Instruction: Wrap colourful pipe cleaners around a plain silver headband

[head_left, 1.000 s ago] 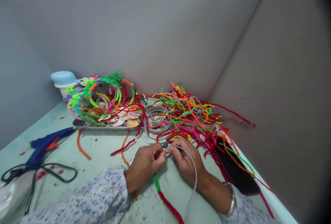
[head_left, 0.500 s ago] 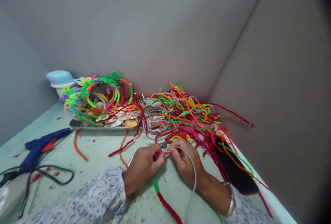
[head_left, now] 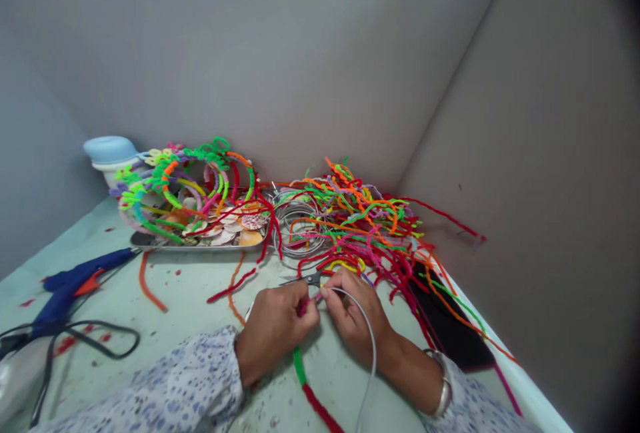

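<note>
My left hand (head_left: 280,326) is closed on a pink fuzzy stem (head_left: 304,306), at the end of a strand that runs down in green (head_left: 299,366) and red (head_left: 323,410). Thumb and forefinger of my right hand (head_left: 357,313) pinch a grey wire (head_left: 371,333), which arches over that hand and drops toward the bottom edge. The fingertips of both hands nearly meet, and pink shows between them. Just behind them lie dark scissors (head_left: 314,278), partly hidden by my fingers.
A metal tray (head_left: 200,246) holds shells and coloured fuzzy hoops. Beside it are a wire coil (head_left: 300,230) and a heap of fuzzy stems (head_left: 360,206). A blue glue gun (head_left: 70,286) with its cord, a blue-lidded container (head_left: 113,153) and a black phone-like slab (head_left: 455,326) surround the work spot.
My two hands have drawn slightly closer together, and less pink shows between the fingertips. The whole view has shifted a little, so the things on the table appear slightly further left.
</note>
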A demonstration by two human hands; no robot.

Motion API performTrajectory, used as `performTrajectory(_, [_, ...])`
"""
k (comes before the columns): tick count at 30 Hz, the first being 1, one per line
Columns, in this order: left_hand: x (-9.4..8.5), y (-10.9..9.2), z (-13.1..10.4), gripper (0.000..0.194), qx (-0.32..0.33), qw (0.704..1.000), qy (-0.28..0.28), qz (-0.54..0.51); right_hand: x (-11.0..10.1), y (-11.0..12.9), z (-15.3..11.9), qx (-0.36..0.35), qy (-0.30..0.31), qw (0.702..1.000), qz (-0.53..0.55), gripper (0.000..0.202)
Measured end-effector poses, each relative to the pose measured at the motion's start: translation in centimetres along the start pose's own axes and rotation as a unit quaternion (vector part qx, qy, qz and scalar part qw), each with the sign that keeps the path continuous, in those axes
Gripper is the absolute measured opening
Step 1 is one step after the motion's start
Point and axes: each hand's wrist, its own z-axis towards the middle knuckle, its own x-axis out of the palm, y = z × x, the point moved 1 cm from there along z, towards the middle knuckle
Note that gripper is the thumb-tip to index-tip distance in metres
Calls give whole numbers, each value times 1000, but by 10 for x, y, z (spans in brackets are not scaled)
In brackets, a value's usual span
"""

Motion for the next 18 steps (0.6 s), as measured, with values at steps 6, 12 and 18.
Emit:
performTrajectory(6, [-1, -2, -1, 19, 12, 999, 15, 37, -2, 5, 2, -8, 3, 1000, -18, 12])
performTrajectory(12, [-3, -5, 0, 18, 17, 998, 17, 51, -2, 6, 2, -19, -2, 1000, -25, 12])
performTrajectory(18, [-5, -9, 1, 18, 11, 997, 27, 69, -1, 5, 1, -14, 2, 1000, -15, 13])
